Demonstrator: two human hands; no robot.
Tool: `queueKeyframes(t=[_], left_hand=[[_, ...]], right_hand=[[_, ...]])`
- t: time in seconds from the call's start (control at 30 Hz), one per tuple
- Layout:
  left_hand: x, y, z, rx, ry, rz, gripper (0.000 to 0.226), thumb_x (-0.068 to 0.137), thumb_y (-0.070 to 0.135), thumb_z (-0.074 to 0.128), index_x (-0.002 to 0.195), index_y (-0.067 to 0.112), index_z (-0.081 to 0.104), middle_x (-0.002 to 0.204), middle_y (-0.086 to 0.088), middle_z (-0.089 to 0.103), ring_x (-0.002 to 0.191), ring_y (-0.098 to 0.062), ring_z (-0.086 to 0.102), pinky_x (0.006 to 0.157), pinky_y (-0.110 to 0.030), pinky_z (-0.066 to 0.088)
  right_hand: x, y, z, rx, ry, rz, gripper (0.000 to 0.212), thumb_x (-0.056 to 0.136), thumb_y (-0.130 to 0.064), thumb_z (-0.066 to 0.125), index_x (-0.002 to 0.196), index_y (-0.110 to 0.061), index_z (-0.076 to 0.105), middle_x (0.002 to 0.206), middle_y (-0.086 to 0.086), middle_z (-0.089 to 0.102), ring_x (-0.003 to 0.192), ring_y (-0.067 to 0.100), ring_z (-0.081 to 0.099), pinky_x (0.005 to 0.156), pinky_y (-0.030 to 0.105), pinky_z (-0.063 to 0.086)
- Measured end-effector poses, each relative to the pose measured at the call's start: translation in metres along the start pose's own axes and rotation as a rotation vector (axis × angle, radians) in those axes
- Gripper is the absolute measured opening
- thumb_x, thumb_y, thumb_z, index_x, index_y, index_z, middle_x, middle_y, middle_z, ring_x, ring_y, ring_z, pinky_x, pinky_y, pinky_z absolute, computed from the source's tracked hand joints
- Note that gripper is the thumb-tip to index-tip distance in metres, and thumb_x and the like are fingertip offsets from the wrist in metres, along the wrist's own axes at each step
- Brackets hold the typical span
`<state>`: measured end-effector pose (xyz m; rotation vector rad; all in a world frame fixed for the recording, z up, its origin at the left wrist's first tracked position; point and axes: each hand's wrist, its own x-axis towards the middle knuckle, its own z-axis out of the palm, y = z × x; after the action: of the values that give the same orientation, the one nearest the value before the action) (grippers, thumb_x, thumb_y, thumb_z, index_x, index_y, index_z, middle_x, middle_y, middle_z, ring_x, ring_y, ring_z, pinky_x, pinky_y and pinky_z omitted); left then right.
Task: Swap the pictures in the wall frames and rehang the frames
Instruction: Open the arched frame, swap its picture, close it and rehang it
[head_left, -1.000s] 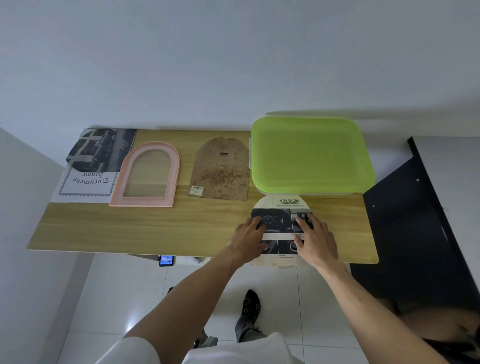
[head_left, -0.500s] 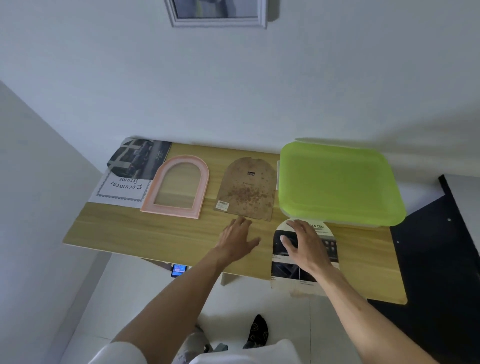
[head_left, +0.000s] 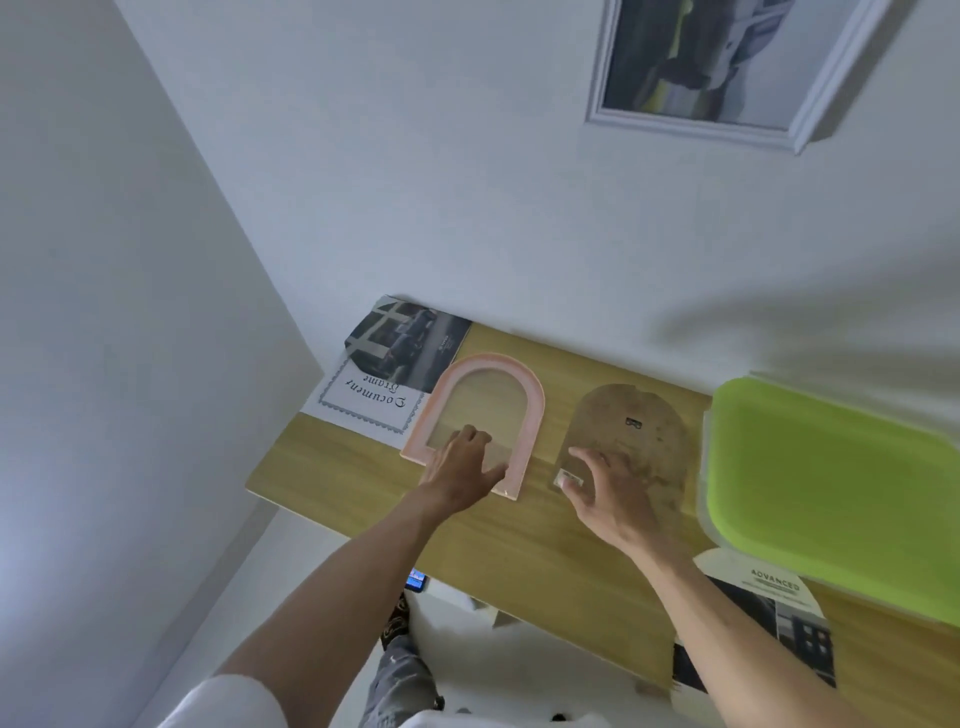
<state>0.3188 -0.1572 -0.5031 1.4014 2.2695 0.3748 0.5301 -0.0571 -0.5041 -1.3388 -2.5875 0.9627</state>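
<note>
- The wooden table (head_left: 545, 545) is seen from above, set against a white wall (head_left: 415, 182)
- The pink arched frame (head_left: 530, 415) is laid flat on the table, at 9 o'clock from the table centre, arch end toward the wall
- The left hand (head_left: 462, 467) is laid over the lower part of the pink arched frame; its fingers are extended and relaxed across the glazed opening, with the thumb spread toward the frame's lower corner at 3 o'clock; no grip is formed
- The brown backing board (head_left: 639, 431), arched in the same shape, is laid flat just beside the frame at its 3 o'clock side, apart from it
- The right hand (head_left: 608, 493) is positioned over the lower edge of the brown backing board; its fingers are spread and slightly bent, with the fingertips (head_left: 576, 457) at the board near a small white label; whether contact is made cannot be told
- An arched picture (head_left: 779, 608) printed "ADVANCED" is laid at 5 o'clock, overhanging the near table edge and partly hidden by the right forearm
- A green tray (head_left: 841, 493) is placed at 3 o'clock from the board, overlapping the top of the arched picture
- A document sheet (head_left: 363, 400) and a dark car print (head_left: 410, 338) are laid at 10 o'clock, partly under the frame
- A white-framed picture (head_left: 727, 67) is hung on the wall at 1 o'clock
</note>
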Motion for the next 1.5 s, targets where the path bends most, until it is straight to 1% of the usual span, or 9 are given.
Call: queueKeyframes(t=[0.1,0.3,0.6,0.83,1.0,1.17,1.33,1.43,1.5], left_hand=[[0.022,-0.038,-0.027,0.026,-0.001,-0.001,0.057,0.094,0.045,0.055,0.139,0.011,0.047,0.139,-0.005,0.049,0.125,-0.024,0.049,0.099,-0.04,0.044],[0.071,-0.118,-0.075,0.102,-0.001,0.01,0.049,0.094,0.044,0.056,0.129,0.01,0.053,0.132,-0.007,0.052,0.117,-0.027,0.054,0.09,-0.04,0.048],[0.14,-0.205,-0.116,0.273,-0.031,0.172,0.039,0.09,0.029,0.059,0.127,0.016,0.053,0.133,-0.005,0.051,0.125,-0.025,0.045,0.107,-0.033,0.034],[0.176,-0.232,-0.115,0.358,-0.128,0.268,0.067,0.092,0.041,0.06,0.147,0.013,0.035,0.16,-0.008,0.021,0.148,-0.027,0.017,0.122,-0.041,0.014],[0.185,-0.244,-0.109,0.314,-0.188,0.302,0.074,0.092,0.043,0.06,0.153,0.015,0.027,0.163,-0.004,0.017,0.151,-0.024,0.014,0.123,-0.039,0.009],[0.188,-0.25,-0.107,0.295,-0.133,0.367,0.061,0.092,0.041,0.061,0.144,0.016,0.042,0.158,-0.004,0.031,0.147,-0.023,0.025,0.12,-0.036,0.016],[0.184,-0.259,-0.106,0.339,-0.113,0.449,0.053,0.102,0.044,0.04,0.146,0.012,0.041,0.156,-0.01,0.035,0.145,-0.026,0.029,0.12,-0.038,0.018],[0.183,-0.259,-0.109,0.256,-0.062,0.461,0.043,0.104,0.04,0.036,0.132,0.013,0.055,0.142,-0.005,0.053,0.134,-0.021,0.045,0.114,-0.035,0.031],[0.184,-0.257,-0.111,0.206,-0.048,0.452,0.04,0.104,0.039,0.037,0.125,0.013,0.06,0.134,-0.003,0.059,0.126,-0.018,0.052,0.108,-0.032,0.038]], right_hand=[[0.038,-0.037,0.018,-0.025,-0.013,-0.03,0.049,0.099,-0.044,0.052,0.143,-0.024,0.046,0.141,-0.001,0.049,0.118,0.018,0.055,0.097,0.031,0.046],[0.111,-0.107,0.051,-0.09,-0.013,-0.068,0.051,0.099,-0.047,0.051,0.144,-0.023,0.044,0.147,0.0,0.043,0.136,0.018,0.042,0.106,0.035,0.043],[0.192,-0.187,0.099,-0.165,-0.057,-0.033,0.048,0.097,-0.039,0.056,0.14,-0.019,0.05,0.147,0.003,0.046,0.133,0.024,0.046,0.108,0.04,0.042],[0.226,-0.218,0.128,-0.31,-0.078,-0.061,0.056,0.098,-0.035,0.057,0.148,-0.013,0.041,0.153,0.008,0.04,0.14,0.025,0.039,0.114,0.036,0.034],[0.242,-0.223,0.136,-0.345,-0.137,-0.056,0.068,0.097,-0.04,0.059,0.153,-0.014,0.032,0.161,0.005,0.027,0.148,0.023,0.026,0.119,0.036,0.024],[0.247,-0.221,0.138,-0.356,-0.149,-0.061,0.062,0.095,-0.039,0.062,0.148,-0.014,0.042,0.156,0.002,0.037,0.14,0.022,0.04,0.109,0.035,0.039],[0.249,-0.219,0.14,-0.357,-0.134,-0.101,0.052,0.095,-0.034,0.064,0.141,-0.013,0.052,0.147,0.004,0.048,0.132,0.024,0.049,0.102,0.037,0.046],[0.247,-0.22,0.144,-0.354,-0.063,-0.169,0.043,0.088,-0.026,0.072,0.126,-0.01,0.064,0.126,0.007,0.063,0.112,0.027,0.063,0.09,0.039,0.054],[0.248,-0.221,0.149,-0.34,-0.001,-0.206,0.032,0.079,-0.015,0.078,0.11,-0.009,0.071,0.106,0.007,0.07,0.091,0.028,0.07,0.073,0.039,0.058]])
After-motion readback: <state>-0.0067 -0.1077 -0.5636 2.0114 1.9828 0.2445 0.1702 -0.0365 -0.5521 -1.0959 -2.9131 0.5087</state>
